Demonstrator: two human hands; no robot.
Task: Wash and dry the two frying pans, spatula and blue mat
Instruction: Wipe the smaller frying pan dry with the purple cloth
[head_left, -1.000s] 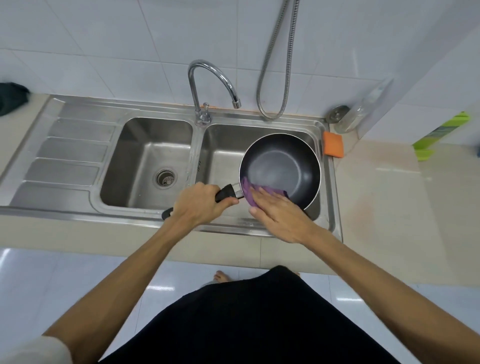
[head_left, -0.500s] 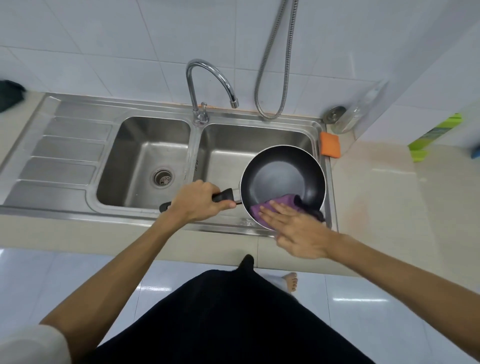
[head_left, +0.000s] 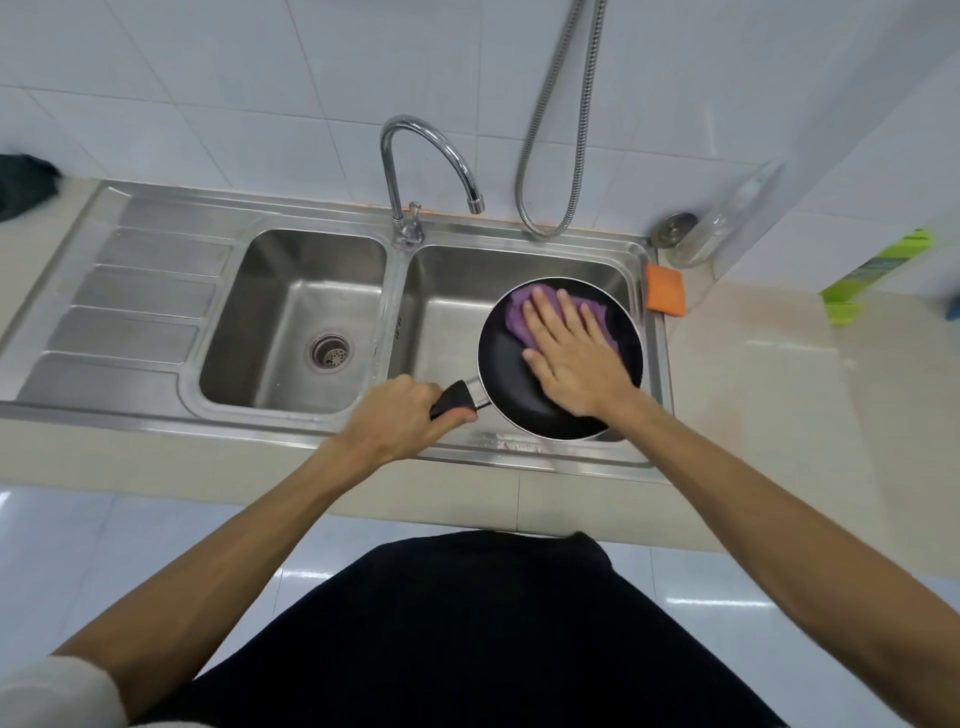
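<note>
holding a black frying pan (head_left: 524, 402) over the right basin (head_left: 447, 322) of a steel sink, at about 3 o'clock from the left basin (head_left: 291, 312) with its drain. gripping the pan's black handle (head_left: 457, 397), at 8 o'clock of the pan, with the left hand (head_left: 400, 423), fingers curled tight round it. pressing a purple cloth (head_left: 511, 322) against the inside of the pan toward 12 o'clock with the right hand (head_left: 569, 358), fingers (head_left: 566, 317) straight and spread flat on the cloth, not clenched. behind the sink at 12 o'clock, a curved tap (head_left: 387, 171) and a looped metal hose (head_left: 519, 182). at 2 o'clock of the pan, on the sink rim, an orange sponge (head_left: 665, 296). farther along the table (head_left: 779, 389) toward 3 o'clock, a green object (head_left: 878, 270), too blurred to name. at 9 o'clock, far left on the table, a dark bundle (head_left: 26, 182).
</note>
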